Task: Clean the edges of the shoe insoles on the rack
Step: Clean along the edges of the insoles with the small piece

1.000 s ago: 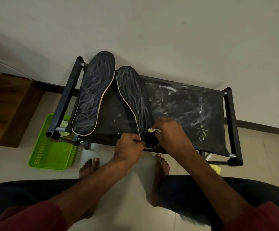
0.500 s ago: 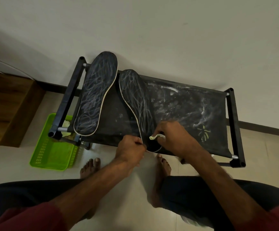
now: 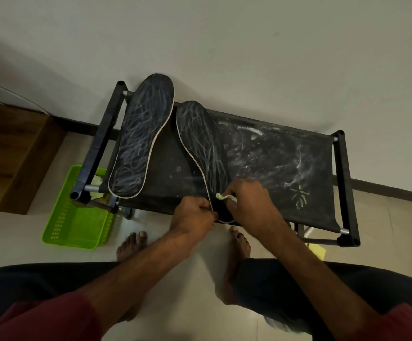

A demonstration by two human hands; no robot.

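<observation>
I am at the heel end of the right insole [image 3: 197, 143], which lies flat on the black fabric top of the rack [image 3: 345, 188], toe toward the wall. My left hand [image 3: 192, 217] pinches the heel's rim between thumb and curled fingers to steady it. My right hand [image 3: 249, 205] is curled round a small pale wad [image 3: 222, 196], cloth or tissue, I cannot tell which, and presses it against the insole's pale edge just above the heel, on the side facing my left hand.

I judge the job to be in its early or middle part. The wad sits low on this edge, so the long run of rim up to the toe looks to be ahead of me, and so does the far side of the same insole, which my right hand partly hides. The left insole [image 3: 141, 141] lies just beside it, near the rack's end, its toe over the back bar, and neither hand touches it. Its cream rim shows all the way round. Whether that rim is already wiped I cannot say, since both rims look equally pale from here.

Both insoles' dark faces carry chalky scribbles, and the rack's fabric is smeared white, but the task asks only for the edges. A green basket [image 3: 74, 225] stands on the floor under the rack's left end.
</observation>
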